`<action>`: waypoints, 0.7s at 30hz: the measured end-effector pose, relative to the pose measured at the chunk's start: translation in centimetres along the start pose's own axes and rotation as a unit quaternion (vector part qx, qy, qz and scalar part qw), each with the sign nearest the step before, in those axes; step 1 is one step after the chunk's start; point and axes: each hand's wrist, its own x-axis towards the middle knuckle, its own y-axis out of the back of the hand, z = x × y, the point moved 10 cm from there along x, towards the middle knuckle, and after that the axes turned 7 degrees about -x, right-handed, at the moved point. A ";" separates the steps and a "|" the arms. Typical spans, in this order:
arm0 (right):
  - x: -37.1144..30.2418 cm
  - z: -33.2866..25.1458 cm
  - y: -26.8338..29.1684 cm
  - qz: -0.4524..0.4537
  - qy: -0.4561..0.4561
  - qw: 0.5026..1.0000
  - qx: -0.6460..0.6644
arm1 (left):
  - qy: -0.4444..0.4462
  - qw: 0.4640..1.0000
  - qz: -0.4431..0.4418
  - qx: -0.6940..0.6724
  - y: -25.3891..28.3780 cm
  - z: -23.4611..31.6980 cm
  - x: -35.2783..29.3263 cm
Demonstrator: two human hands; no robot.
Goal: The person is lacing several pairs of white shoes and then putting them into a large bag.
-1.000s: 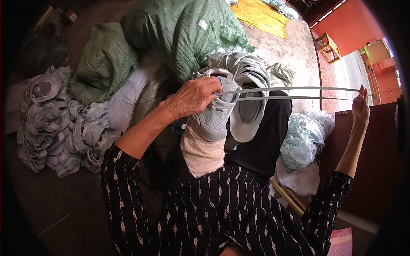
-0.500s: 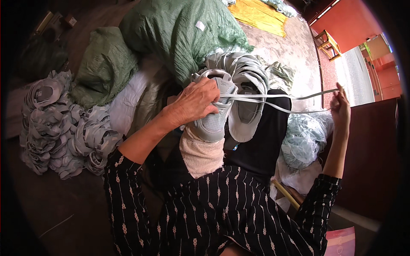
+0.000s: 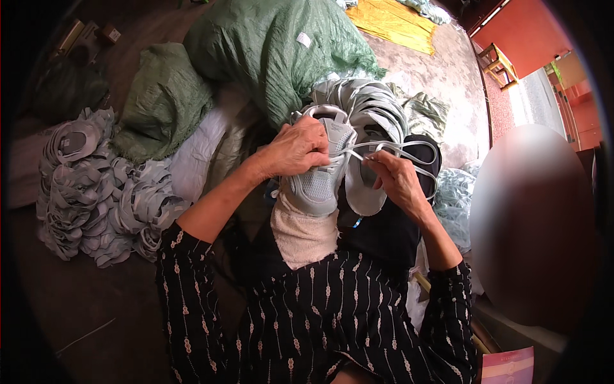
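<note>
A light grey sneaker [image 3: 316, 192] with a mesh toe rests on a pale towel cloth [image 3: 304, 240] over my lap, its toe toward me. My left hand [image 3: 297, 147] is closed on the shoe's left side, near the tongue and eyelets. Just right of the shoe, the fingertips of my right hand [image 3: 398, 178] pinch a white shoelace [image 3: 358, 146]. The lace runs from the eyelets, and its slack loops out beyond my right hand. Under that hand lies a flat grey shoe upper [image 3: 364, 200], partly covered by my fingers.
A stack of grey shoe uppers [image 3: 358, 96] lies beyond the sneaker. Large green woven sacks [image 3: 268, 51] stand ahead, and heaped grey pieces [image 3: 96, 198] fill the left. Toward the right are a plastic-wrapped bundle [image 3: 451, 198] and a wooden stool [image 3: 497, 67]. A blurred patch hides the far right.
My right hand has come in from the far right to beside the shoe. The lace, stretched out long before, now hangs in loops. My left hand keeps its hold.
</note>
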 end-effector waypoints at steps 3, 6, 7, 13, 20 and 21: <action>0.0 0.8 -0.9 -0.038 -0.069 0.978 0.193 | 0.012 0.995 0.075 0.072 0.3 1.4 -0.2; -0.4 0.7 1.9 0.073 -0.069 0.894 0.436 | -0.004 0.985 0.137 0.107 0.5 1.9 -0.5; -0.4 0.1 1.7 0.079 -0.061 0.874 0.476 | -0.004 0.985 0.136 0.106 0.3 1.8 -0.5; -2.5 -1.3 7.6 0.163 -0.071 0.951 0.251 | -0.019 0.988 0.146 0.037 0.9 1.5 0.1; -17.4 -0.7 33.5 0.316 0.253 0.832 0.380 | 0.009 0.981 0.145 0.130 0.3 1.5 1.8; -19.2 0.3 35.0 0.315 0.255 0.832 0.378 | 0.015 0.982 0.147 0.121 0.3 1.2 1.8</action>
